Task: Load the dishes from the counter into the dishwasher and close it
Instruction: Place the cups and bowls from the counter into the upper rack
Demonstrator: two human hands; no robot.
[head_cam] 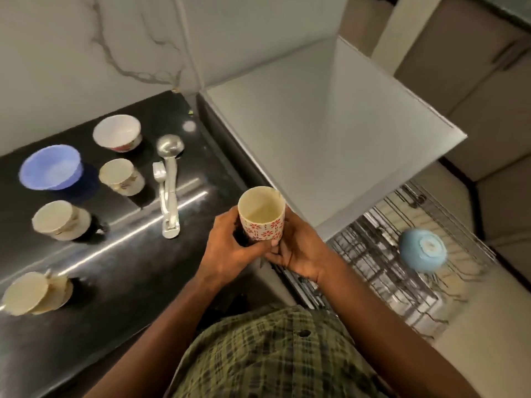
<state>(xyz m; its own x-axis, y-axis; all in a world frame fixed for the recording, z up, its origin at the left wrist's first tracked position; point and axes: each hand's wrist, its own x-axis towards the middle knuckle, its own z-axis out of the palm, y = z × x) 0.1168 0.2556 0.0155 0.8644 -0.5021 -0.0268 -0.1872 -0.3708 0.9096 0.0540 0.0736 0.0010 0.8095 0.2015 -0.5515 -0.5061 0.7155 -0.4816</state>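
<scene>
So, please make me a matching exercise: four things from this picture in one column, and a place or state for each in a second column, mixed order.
Things:
1. cup with red flowers
2. light blue bowl
3. ladle
4. purple-blue bowl

Places or states:
A. upside down in the wire rack
B. upright, at the far left of the counter
C. held by the left hand and right hand
D. lying on the counter beside a fork

Pairs: 1-C, 2-A, 3-D, 4-B

I hold a cream tumbler with red flower print (262, 218) upright in both hands, past the black desk's (115, 297) right edge. On the desk stand a blue bowl (50, 167), a white bowl (117, 133), three cream cups and a steel ladle (169, 156). A light-blue bowl (422, 251) lies upside down in the dishwasher's wire rack (402, 282).
</scene>
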